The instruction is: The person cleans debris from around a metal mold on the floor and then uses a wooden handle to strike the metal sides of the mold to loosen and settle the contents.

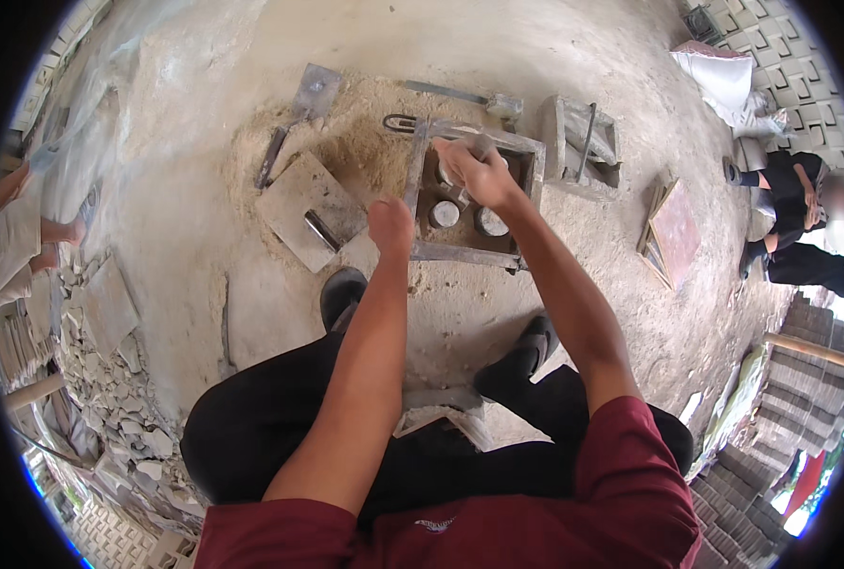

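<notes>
A square frame box lies on the floor before me, with dark sand and several pale round pieces inside, among them one round piece near the left wall and another near the front. My right hand is over the box, fingers closed round something with a rounded grey end, its kind unclear. Beside the left wall of the box, my left hand is curled into a fist; what it holds, if anything, is hidden. Part of the box's inside is covered by my right hand.
Left of the box are loose sand, a flat shovel and a square board bearing a metal cylinder. A second box and leaning boards are to the right. Another person sits far right.
</notes>
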Demonstrator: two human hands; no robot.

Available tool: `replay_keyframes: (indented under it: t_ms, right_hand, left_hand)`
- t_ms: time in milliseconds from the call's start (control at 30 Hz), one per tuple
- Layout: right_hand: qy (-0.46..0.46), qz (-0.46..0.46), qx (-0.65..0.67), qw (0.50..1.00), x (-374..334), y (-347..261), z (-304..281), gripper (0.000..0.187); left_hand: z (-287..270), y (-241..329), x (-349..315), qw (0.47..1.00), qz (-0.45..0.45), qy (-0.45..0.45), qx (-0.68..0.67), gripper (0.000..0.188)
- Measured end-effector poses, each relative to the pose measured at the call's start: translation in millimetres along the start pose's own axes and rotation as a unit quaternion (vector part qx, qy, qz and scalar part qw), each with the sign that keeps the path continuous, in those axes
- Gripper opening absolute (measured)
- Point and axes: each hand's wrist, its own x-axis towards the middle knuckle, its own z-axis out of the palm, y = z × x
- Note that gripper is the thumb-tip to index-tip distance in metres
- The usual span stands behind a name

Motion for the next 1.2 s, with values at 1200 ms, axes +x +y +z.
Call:
replay_keyframes:
  t_ms: [1200]
  right_hand:
    - [0.391, -0.153, -0.129, 0.898, 3, 54, -48, 0.041]
  left_hand:
    - [10, 18, -10, 0.971, 0.131, -0.004, 0.198, 0.040]
